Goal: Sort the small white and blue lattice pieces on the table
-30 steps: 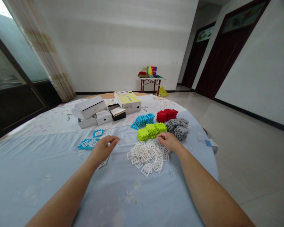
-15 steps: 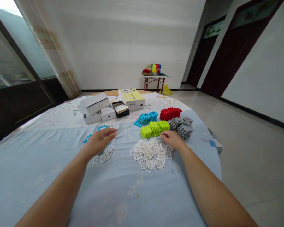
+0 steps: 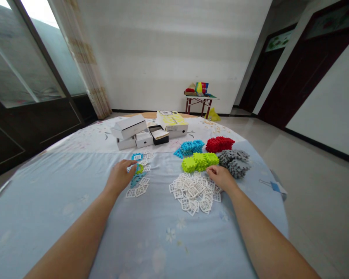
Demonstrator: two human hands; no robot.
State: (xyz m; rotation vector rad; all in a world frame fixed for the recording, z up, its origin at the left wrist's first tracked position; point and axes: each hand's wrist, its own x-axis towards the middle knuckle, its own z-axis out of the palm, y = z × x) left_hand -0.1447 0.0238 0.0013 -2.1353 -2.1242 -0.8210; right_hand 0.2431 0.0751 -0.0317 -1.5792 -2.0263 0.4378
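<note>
My left hand (image 3: 121, 175) is open, its fingers stretched over the left edge of a small layout of pieces. In that layout are a blue square piece (image 3: 137, 156), a lime-green piece (image 3: 139, 169), a teal-blue piece (image 3: 138, 179) and a curved row of white lattice tiles (image 3: 137, 191). The hand covers part of the layout. My right hand (image 3: 222, 177) is closed at the upper right edge of a heap of white lattice tiles (image 3: 192, 192), fingertips bent together. Whatever they hold is hidden. Just behind it lie lime-green notched blocks (image 3: 200, 162).
Blue blocks (image 3: 192, 147), red blocks (image 3: 220, 143) and grey blocks (image 3: 234, 162) lie in piles behind the heap. Farther back stand white boxes (image 3: 129, 127), an open black box (image 3: 159, 135) and a yellow-and-white box (image 3: 174, 124). A blue clip (image 3: 275, 186) lies near the right edge.
The camera view has turned slightly left. My left hand has shifted left across the layout, uncovering more of the green and teal pieces. My right hand stays at the heap's edge.
</note>
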